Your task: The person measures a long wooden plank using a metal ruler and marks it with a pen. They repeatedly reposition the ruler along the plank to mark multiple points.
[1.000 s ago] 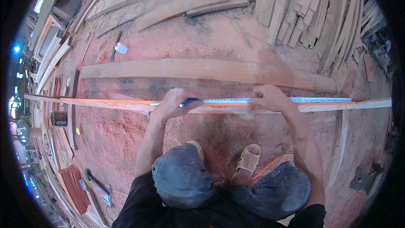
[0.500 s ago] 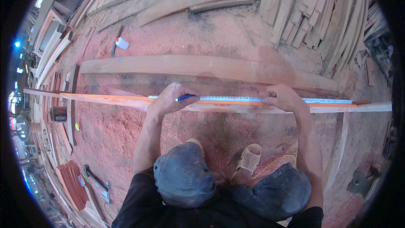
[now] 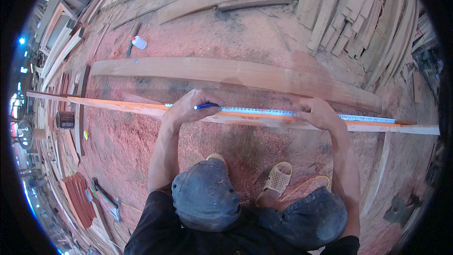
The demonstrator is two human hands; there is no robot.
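Note:
A long narrow plank (image 3: 118,106) with an orange-tinted edge runs across in front of my knees. Along its upper edge lies a white tape measure blade (image 3: 257,111), stretching under both hands toward the right. My left hand (image 3: 187,107) is closed round a blue pen (image 3: 206,106) and rests at the plank, over the blade. Farther right, my right hand (image 3: 319,112) pinches the tape blade against the plank's edge, thumb and fingertips together. Just beyond lies a wide curved board (image 3: 207,70) on the floor, roughly parallel to the plank.
Stacked boards (image 3: 349,14) fill the far right, and loose planks (image 3: 212,1) lie at the back. A white bottle with a red cap (image 3: 139,42) is at the far left. Nearer left are a dark can (image 3: 65,120), reddish wood pieces (image 3: 78,198) and a black-handled tool (image 3: 106,193). Reddish sawdust covers the floor.
The view has tilted slightly, so the plank now slopes down toward the right. Both hands keep about the same places on the plank, the left still with the pen.

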